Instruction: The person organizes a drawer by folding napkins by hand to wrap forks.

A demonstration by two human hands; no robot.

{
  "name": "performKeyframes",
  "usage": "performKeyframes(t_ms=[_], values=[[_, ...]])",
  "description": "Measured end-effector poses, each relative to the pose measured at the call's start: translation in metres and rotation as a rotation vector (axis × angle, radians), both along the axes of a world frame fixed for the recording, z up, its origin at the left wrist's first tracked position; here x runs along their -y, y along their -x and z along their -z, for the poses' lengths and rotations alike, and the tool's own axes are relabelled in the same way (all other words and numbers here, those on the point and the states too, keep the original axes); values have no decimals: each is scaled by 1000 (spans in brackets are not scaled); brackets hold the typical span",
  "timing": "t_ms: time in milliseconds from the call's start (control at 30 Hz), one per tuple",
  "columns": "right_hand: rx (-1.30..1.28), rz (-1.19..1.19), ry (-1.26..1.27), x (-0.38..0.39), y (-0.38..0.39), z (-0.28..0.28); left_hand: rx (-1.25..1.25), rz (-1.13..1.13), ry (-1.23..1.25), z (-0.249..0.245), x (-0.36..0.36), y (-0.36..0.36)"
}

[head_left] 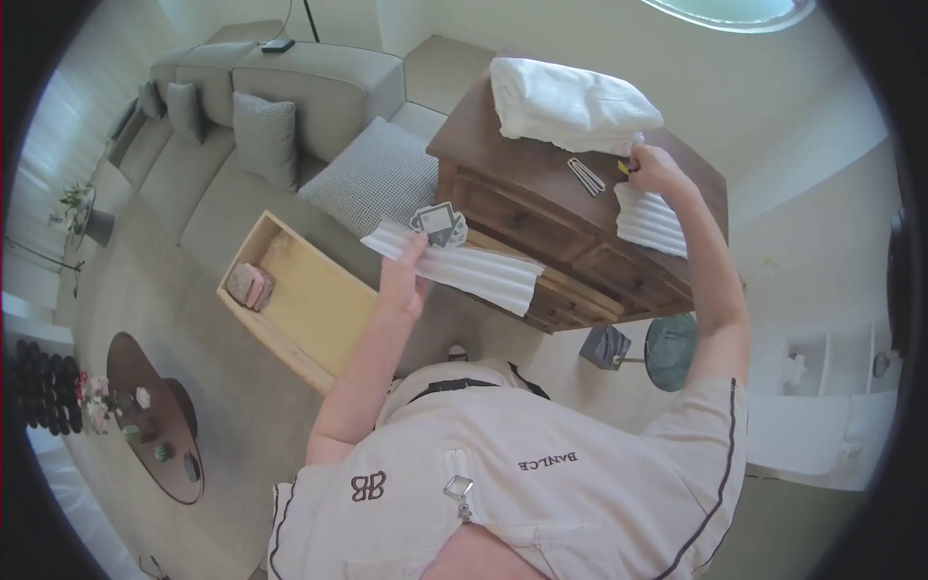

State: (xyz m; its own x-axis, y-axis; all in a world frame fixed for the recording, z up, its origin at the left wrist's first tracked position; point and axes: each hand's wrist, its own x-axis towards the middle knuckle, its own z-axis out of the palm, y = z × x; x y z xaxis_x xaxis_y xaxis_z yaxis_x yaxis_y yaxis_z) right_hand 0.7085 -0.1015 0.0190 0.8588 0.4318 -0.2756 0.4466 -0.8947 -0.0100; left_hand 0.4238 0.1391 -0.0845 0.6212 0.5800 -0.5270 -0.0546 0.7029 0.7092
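Note:
My left hand [404,282] is closed around a long white ribbed strip [483,273], which slants down to the right. Several grey-and-white cut-out cards [440,224], perhaps stickers, show just above its thumb. Over the right part of the wooden chest of drawers [522,186], my right hand [659,172] is closed on a small dark and yellow item [625,169], too small to name. Beside it lies a folded white cloth [570,101]. A second white ribbed piece [650,220] rests on the chest's front right edge, below the wrist. Thin white sticks or clips [586,176] lie left of that hand.
A pulled-out pale wooden drawer [324,309] holding a pinkish-grey bundle [249,286] sits left of my left arm. Behind it stretches a grey sofa [208,188] with cushions. An oval brown table [155,416] stands at the far left. A green round stool [670,353] is beneath my right arm.

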Motion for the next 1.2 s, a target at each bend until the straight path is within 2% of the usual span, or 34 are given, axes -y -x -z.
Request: performKeyframes(t_ms=[300, 400, 467, 500, 600, 700, 800, 867, 900, 967, 1000, 1067, 1100, 1200], values=[[-53, 71, -219, 11, 4, 2, -49, -40, 10, 9, -9, 8], [101, -18, -365, 25, -3, 6, -80, -32, 38, 30, -16, 13], [368, -158, -496, 26, 7, -3, -120, -40, 77, 40, -22, 25], [420, -219, -538, 15, 19, -11, -134, -71, 90, 44, -26, 32], [526, -101, -754, -29, 81, -35, -205, -171, 141, 60, -36, 57], [398, -229, -978, -84, 126, -9, -268, -222, 160, 79, -51, 86], [72, -436, -1044, -167, 173, 48, -275, -418, 122, 91, -70, 121], [-352, -295, -961, -223, 203, 103, -301, -608, 61, 102, -85, 151], [-462, -261, -930, -248, 218, 137, -312, -661, 49, 109, -94, 166], [-971, 174, -1018, -290, 251, 214, -336, -745, 50, 121, -111, 198], [-1099, 289, -1024, -308, 265, 248, -345, -771, 51, 128, -119, 210], [-1217, 794, -1029, -335, 297, 304, -368, -808, 60, 140, -133, 235], [-1241, 924, -1018, -346, 311, 322, -378, -819, 63, 144, -139, 246], [-1067, 1219, -925, -361, 341, 351, -401, -840, 76, 151, -151, 268]])
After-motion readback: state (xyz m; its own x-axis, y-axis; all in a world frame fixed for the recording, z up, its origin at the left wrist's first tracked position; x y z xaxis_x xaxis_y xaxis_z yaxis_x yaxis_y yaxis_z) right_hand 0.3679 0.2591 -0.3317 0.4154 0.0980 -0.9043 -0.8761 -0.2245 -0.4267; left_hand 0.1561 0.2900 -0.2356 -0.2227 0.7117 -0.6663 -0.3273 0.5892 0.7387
